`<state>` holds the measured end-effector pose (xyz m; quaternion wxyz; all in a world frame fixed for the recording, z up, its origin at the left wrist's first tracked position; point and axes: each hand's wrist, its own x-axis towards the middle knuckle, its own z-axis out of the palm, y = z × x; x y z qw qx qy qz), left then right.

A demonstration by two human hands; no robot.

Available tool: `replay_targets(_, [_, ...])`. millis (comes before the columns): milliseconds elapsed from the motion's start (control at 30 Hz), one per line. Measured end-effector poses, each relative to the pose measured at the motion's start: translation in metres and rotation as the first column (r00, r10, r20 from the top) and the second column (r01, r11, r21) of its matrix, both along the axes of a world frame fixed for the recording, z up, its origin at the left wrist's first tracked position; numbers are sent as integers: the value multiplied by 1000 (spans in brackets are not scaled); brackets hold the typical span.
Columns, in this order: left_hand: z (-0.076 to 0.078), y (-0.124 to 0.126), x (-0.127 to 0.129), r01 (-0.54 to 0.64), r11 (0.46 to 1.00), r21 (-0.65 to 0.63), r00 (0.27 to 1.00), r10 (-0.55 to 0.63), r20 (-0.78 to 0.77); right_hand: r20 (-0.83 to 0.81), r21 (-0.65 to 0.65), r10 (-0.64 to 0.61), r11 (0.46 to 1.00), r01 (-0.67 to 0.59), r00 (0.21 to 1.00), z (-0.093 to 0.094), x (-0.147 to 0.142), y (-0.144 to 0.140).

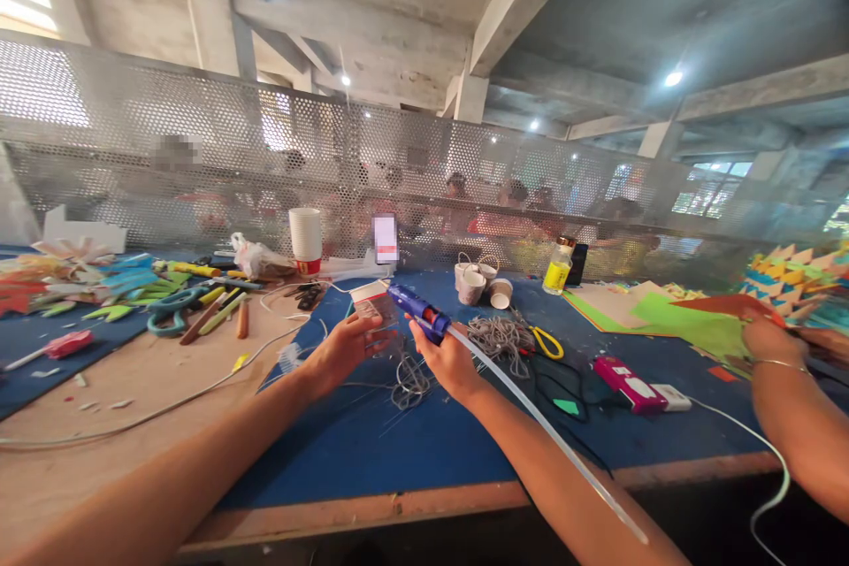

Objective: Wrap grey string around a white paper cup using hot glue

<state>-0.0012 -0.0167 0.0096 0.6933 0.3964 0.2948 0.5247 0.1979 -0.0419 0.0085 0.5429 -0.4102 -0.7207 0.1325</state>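
A blue glue gun (419, 312) is held above the blue mat (398, 442) near the middle of the bench, nozzle directed left and slightly away toward a small clear-wrapped packet (375, 308) with a red-and-white top. A long translucent glue stick (531, 411) projects from the rear of the gun and runs back along the forearm toward the near edge of the bench; the gun appears to be angled this way so that the stick clears the wrist. The right hand (447, 360) is closed round the gun's grip, fingers curled and pressed together; whether a finger rests on the trigger cannot be told. The left hand (345, 348) is pinching the packet at its lower part, thumb on the near face and fingers behind, so that it is presented upright to the nozzle. Just below the two hands a small tangle of grey string (409, 382) lies on the mat, with a larger bundle (500, 336) beyond the right hand. Small paper cups (472, 283) and a yellow bottle (558, 268) stand toward the far edge. A pink device (628, 384) lies to the right on the mat. Teal scissors (169, 305) and pencils are noted on the bare wood at the left. At the right edge another person's hand (769, 339), with a bangle, rests on green paper (696, 323).
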Motion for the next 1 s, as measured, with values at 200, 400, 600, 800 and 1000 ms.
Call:
replay_targets(200, [1, 1, -1, -29, 999, 42, 999, 30, -12, 144, 91, -32, 996, 18, 989, -3, 1, -2])
replay_targets(400, [-3, 6, -3, -81, 994, 69, 996, 83, -23, 193, 99, -93, 992, 75, 977, -2, 0, -3])
replay_targets(600, [-8, 9, -4, -89, 990, 107, 995, 93, -27, 309, 151, -153, 982, 111, 939, -7, 0, 2])
replay_targets(800, [-10, 11, -5, -97, 988, 117, 994, 102, -34, 361, 167, -188, 977, 135, 913, -8, 1, 4])
replay_targets(1000, [-12, 13, -6, -80, 989, 127, 995, 87, -54, 409, 175, -233, 969, 174, 883, -8, 1, 5])
